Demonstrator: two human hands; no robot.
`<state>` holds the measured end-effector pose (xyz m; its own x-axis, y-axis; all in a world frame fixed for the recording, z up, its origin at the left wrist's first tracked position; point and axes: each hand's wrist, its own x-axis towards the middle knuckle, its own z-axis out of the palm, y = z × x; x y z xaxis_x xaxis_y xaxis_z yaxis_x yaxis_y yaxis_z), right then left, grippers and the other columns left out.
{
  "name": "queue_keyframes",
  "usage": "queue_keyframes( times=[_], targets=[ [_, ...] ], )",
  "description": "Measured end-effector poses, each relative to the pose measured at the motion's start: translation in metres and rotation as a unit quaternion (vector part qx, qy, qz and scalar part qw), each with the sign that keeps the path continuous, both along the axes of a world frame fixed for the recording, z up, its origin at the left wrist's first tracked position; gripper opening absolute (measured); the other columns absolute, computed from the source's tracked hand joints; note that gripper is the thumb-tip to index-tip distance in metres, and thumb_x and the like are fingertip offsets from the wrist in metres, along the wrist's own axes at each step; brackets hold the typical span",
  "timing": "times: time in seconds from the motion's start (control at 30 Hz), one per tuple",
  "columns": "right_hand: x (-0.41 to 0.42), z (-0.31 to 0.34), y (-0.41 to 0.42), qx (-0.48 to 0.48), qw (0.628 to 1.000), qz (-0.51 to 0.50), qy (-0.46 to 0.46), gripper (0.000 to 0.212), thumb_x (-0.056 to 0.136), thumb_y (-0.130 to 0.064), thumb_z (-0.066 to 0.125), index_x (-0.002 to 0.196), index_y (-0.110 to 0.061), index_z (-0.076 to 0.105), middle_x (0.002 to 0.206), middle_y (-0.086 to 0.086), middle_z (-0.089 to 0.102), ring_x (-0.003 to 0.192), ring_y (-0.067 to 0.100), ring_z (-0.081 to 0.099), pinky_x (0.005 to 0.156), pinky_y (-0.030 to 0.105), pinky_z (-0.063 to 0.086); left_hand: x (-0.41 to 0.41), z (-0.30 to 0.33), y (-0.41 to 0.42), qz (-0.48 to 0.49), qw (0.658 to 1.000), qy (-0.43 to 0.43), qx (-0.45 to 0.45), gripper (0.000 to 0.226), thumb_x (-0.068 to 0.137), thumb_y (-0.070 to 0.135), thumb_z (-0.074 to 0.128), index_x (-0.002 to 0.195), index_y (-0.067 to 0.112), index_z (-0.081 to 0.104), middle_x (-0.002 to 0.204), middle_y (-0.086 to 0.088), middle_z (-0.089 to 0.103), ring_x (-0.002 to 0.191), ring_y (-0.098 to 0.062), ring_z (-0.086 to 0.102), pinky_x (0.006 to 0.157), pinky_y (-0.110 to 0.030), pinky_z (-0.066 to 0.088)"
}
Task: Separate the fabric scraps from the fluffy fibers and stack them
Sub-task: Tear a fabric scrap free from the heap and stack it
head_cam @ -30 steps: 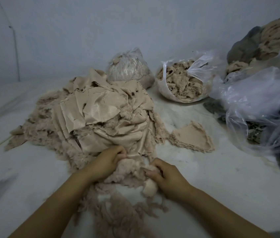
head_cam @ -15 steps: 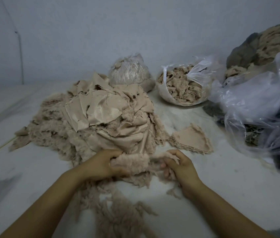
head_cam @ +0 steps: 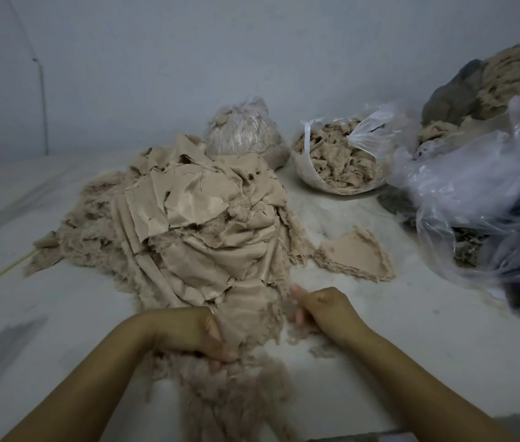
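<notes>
Two hands are working the near end of a big beige heap of fabric scraps [head_cam: 195, 224] in the middle of the pale floor [head_cam: 411, 346], with fluffy fibers [head_cam: 93, 224] spilling out round its edges. The left hand [head_cam: 188, 336] has its fingers curled round the bottom of a scrap where fuzz [head_cam: 233, 393] trails toward the near edge. The right hand [head_cam: 322, 309] looks loosely curled just beside the heap, thumb out; can't tell if it holds any fluff. A small stack of scraps [head_cam: 357, 258] lies just right of the heap. Further back sit a closed bag [head_cam: 242, 132] and an open bag of fibers [head_cam: 338, 161], with crumpled clear plastic bags [head_cam: 482, 193] toward the right edge.
</notes>
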<state>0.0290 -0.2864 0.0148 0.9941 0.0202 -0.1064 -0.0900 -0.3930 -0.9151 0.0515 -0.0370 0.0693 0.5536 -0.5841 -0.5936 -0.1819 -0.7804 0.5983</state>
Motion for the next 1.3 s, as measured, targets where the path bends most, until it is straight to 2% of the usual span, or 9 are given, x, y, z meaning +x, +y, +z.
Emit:
queue_keyframes(
  times=[0.1,0.23,0.5,0.67,0.73,0.87,1.0,1.2,1.3],
  targets=[
    [0.009,-0.006,0.021,-0.179,0.984,0.002,-0.024,0.04,0.082,-0.06,0.061,0.076,-0.02,0.064,0.076,-0.009,0.065,0.072,0.009,0.06,0.063,0.028,0.045,-0.001,0.003,-0.002,-0.013,0.998,0.008,0.061,0.022,0.079,0.038,0.075,0.079,0.016,0.076,0.057,0.02,0.062,0.056,0.006,0.052,0.063,-0.009,0.039],
    [0.014,-0.016,0.038,-0.302,0.952,0.008,-0.053,0.027,0.091,-0.042,0.054,0.077,-0.022,0.044,0.087,-0.004,0.049,0.089,0.021,0.058,0.064,0.028,0.035,-0.005,0.011,0.005,-0.044,0.99,0.045,0.125,0.017,0.076,0.035,0.077,0.086,0.02,0.075,0.071,0.019,0.069,0.072,0.007,0.06,0.082,-0.016,0.049],
    [0.016,-0.013,0.018,-0.252,0.959,-0.098,-0.086,0.009,0.092,-0.016,0.047,0.099,-0.018,0.05,0.099,0.0,0.052,0.089,0.02,0.052,0.066,0.03,0.038,-0.001,0.011,0.008,0.065,0.996,-0.006,0.055,0.038,0.085,0.046,0.066,0.064,0.015,0.071,0.053,0.009,0.064,0.047,0.0,0.054,0.053,-0.013,0.042],
    [0.0,-0.006,0.036,-0.222,0.938,-0.027,-0.266,0.03,0.084,-0.012,0.038,0.097,-0.008,0.066,0.1,0.007,0.06,0.097,0.023,0.052,0.074,0.027,0.039,0.018,-0.024,-0.025,0.111,0.95,-0.256,-0.139,0.017,0.093,0.017,0.058,0.094,0.023,0.073,0.093,0.01,0.072,0.088,0.0,0.064,0.081,-0.018,0.049],
    [0.001,-0.011,0.042,-0.224,0.939,0.026,-0.259,0.035,0.085,-0.01,0.038,0.103,-0.007,0.068,0.104,0.01,0.061,0.098,0.023,0.055,0.079,0.026,0.043,0.029,-0.036,-0.036,0.07,0.935,-0.309,-0.159,0.028,0.093,0.007,0.052,0.108,0.022,0.071,0.112,0.012,0.068,0.103,0.003,0.059,0.094,-0.015,0.044],
    [0.014,-0.018,0.017,-0.158,0.969,-0.125,-0.144,0.031,0.085,0.005,0.046,0.094,-0.009,0.072,0.103,0.007,0.064,0.093,0.019,0.058,0.074,0.011,0.033,0.051,-0.07,-0.031,0.058,0.922,-0.376,-0.071,0.04,0.099,0.018,0.046,0.139,0.019,0.046,0.141,0.0,0.049,0.129,-0.013,0.042,0.1,-0.011,0.024],
    [0.02,-0.019,-0.001,-0.225,0.948,-0.161,-0.158,0.034,0.085,0.006,0.045,0.099,-0.01,0.071,0.107,0.006,0.06,0.106,0.021,0.053,0.081,0.02,0.037,0.057,-0.087,-0.018,0.114,0.933,-0.318,-0.124,0.047,0.101,0.024,0.042,0.146,0.023,0.031,0.145,0.013,0.036,0.136,-0.008,0.031,0.107,-0.012,0.019],
    [0.015,-0.016,0.062,-0.204,0.935,0.172,-0.234,0.029,0.091,-0.023,0.058,0.118,-0.017,0.065,0.115,0.005,0.062,0.109,0.018,0.053,0.095,0.023,0.037,0.056,-0.071,-0.025,0.179,0.923,-0.177,-0.29,0.031,0.1,0.009,0.039,0.129,0.009,0.052,0.129,0.003,0.056,0.119,0.0,0.052,0.104,-0.014,0.036],
    [0.025,-0.022,0.071,-0.283,0.925,0.18,-0.176,0.033,0.091,-0.036,0.059,0.119,-0.017,0.064,0.12,0.005,0.057,0.116,0.019,0.047,0.099,0.026,0.031,0.057,-0.068,-0.02,0.231,0.908,-0.144,-0.319,0.028,0.101,0.011,0.036,0.118,0.007,0.058,0.119,0.002,0.063,0.104,0.007,0.059,0.096,-0.011,0.042]
  ],
)
